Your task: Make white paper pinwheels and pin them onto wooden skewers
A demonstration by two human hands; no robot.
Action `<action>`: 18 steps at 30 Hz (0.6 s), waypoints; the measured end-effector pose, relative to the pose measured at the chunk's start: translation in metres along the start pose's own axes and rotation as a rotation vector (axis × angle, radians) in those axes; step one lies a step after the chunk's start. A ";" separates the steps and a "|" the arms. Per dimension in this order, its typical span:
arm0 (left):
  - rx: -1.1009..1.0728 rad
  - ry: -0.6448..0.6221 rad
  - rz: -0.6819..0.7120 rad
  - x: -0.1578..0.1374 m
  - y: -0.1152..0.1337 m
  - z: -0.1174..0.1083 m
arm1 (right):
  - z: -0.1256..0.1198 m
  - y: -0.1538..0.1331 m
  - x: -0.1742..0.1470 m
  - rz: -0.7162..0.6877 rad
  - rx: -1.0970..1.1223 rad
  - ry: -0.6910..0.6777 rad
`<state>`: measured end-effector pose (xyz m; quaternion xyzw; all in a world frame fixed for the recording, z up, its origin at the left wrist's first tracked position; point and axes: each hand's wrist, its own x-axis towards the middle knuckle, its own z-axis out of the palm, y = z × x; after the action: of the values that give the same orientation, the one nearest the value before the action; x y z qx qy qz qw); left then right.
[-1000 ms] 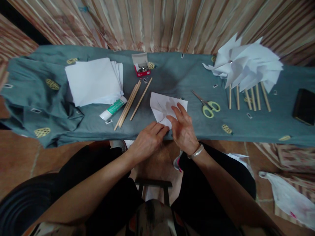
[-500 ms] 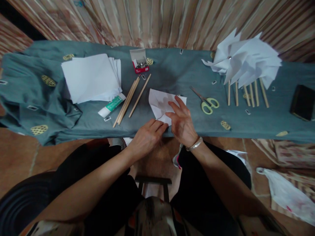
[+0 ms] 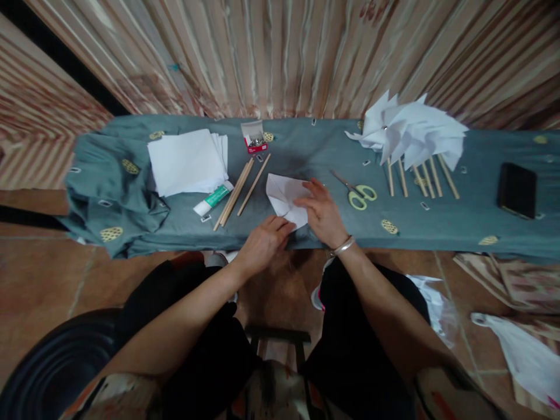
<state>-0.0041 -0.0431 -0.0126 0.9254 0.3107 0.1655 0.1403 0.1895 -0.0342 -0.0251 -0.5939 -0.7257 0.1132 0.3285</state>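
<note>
A small sheet of creased white paper (image 3: 284,192) lies at the middle of the cloth-covered table, close to its front edge. My left hand (image 3: 265,242) is closed at the near corner of the sheet, fingertips pressed together on it. My right hand (image 3: 322,213), with a silver bangle at the wrist, bends over the sheet's right side. Its thumb and fingers grip the paper there, and the hand hides that edge. Green-handled scissors (image 3: 359,194) lie just right of this hand, their blades pointing to the upper left.
Several wooden sticks (image 3: 234,195) and a glue tube (image 3: 213,198) lie left of the paper. Behind them are a paper stack (image 3: 186,163) and a red box (image 3: 256,146) of metal pins. Finished paper pinwheels (image 3: 415,131) and a black object (image 3: 517,189) occupy the right.
My right hand's spread fingers have come together on the paper, whose right side now looks turned inward. My left hand stays at the near corner. The camera view has shifted.
</note>
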 end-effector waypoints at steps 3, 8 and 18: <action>-0.006 0.020 0.008 -0.004 -0.001 0.000 | -0.007 0.015 0.007 0.052 0.017 0.086; -0.011 0.047 0.027 -0.008 -0.001 -0.002 | -0.009 0.032 0.017 0.059 -0.079 0.099; 0.084 0.064 0.017 -0.010 -0.006 -0.014 | -0.021 0.027 0.023 0.177 -0.086 0.030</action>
<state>-0.0200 -0.0422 -0.0047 0.9274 0.3137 0.1831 0.0897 0.2215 -0.0105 -0.0167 -0.6707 -0.6697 0.1016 0.3022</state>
